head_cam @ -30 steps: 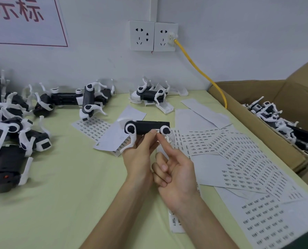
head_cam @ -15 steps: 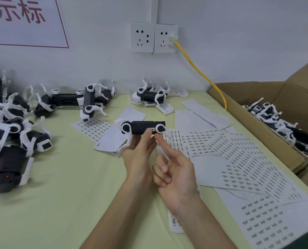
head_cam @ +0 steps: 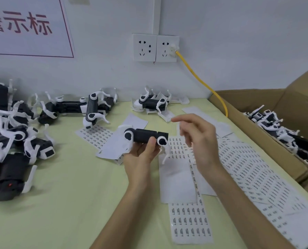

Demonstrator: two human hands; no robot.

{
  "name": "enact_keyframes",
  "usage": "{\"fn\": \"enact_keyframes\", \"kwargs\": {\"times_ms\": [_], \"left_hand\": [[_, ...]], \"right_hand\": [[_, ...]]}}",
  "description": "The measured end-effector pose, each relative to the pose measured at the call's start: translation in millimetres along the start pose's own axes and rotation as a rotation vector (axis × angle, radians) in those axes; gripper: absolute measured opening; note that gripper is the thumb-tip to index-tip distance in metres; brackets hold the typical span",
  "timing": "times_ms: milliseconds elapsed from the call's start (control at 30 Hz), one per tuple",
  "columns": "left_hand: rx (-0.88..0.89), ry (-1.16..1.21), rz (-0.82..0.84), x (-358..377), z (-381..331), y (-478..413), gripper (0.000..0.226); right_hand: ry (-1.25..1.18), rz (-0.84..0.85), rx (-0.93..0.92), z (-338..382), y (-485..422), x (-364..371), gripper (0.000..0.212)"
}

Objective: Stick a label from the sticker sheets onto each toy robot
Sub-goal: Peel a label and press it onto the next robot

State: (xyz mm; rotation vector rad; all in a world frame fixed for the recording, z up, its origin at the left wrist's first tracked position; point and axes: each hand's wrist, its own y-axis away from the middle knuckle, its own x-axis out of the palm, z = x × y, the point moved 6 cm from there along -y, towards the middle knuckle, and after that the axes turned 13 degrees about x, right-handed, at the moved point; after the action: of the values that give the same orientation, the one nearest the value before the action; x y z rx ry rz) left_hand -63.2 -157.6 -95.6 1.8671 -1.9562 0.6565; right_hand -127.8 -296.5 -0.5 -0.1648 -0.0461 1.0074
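The black-and-white toy robot (head_cam: 146, 136) lies sideways above the pale green table (head_cam: 68, 203), resting in the left hand (head_cam: 140, 158). This hand cups it from below, fingers curled behind the body and thumb pressed on its near side by the right-end leg joint. The right hand (head_cam: 200, 141) hovers just beside the robot's right end, apart from it, fingers loose and spread with the index finger stretched out. Motion blur hides whether a label sits on a fingertip. Sticker sheets (head_cam: 248, 168) lie under and right of both hands.
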Motion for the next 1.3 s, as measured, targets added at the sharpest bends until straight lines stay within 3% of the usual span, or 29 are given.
{"fn": "enact_keyframes", "kwargs": {"times_ms": [67, 167, 267, 400, 567, 800, 967, 1167, 1300], "left_hand": [[0.058, -0.035, 0.028, 2.3, -2.2, 1.0, 0.019], [0.101, -0.065, 0.075, 4.7, -4.4, 1.7, 0.019], [0.056, -0.060, 0.063, 4.8, -1.3, 5.3, 0.017], [-0.034, 0.017, 0.049, 8.2, 2.1, 7.6, 0.032], [-0.048, -0.048, 0.119, 10.0, 5.7, 11.1, 0.020], [0.001, -0.114, 0.070, 8.9, -1.3, 9.7, 0.013], [0.029, -0.107, 0.052, 7.0, -0.8, 8.8, 0.023], [0.074, -0.172, 0.077, 9.4, 2.2, 9.7, 0.029], [0.056, -0.216, 0.112, 10.3, 2.7, 8.6, 0.030]], "right_hand": [[0.247, 0.083, 0.014, -14.3, -8.7, 9.0, 0.020], [0.206, 0.235, 0.124, -45.5, -10.1, 20.3, 0.025], [0.097, 0.186, 0.151, -57.6, -8.2, 23.7, 0.030], [0.061, 0.146, 0.138, -62.6, -9.2, 19.7, 0.029], [0.053, 0.129, 0.148, -64.3, -6.7, 17.3, 0.034], [0.014, 0.207, 0.163, -66.8, -4.5, 18.1, 0.047], [0.027, 0.256, 0.144, -67.6, -2.9, 21.5, 0.043], [0.081, 0.200, 0.103, -66.9, -3.0, 17.5, 0.046], [0.027, 0.146, 0.122, -65.5, -6.0, 13.0, 0.035]]}}
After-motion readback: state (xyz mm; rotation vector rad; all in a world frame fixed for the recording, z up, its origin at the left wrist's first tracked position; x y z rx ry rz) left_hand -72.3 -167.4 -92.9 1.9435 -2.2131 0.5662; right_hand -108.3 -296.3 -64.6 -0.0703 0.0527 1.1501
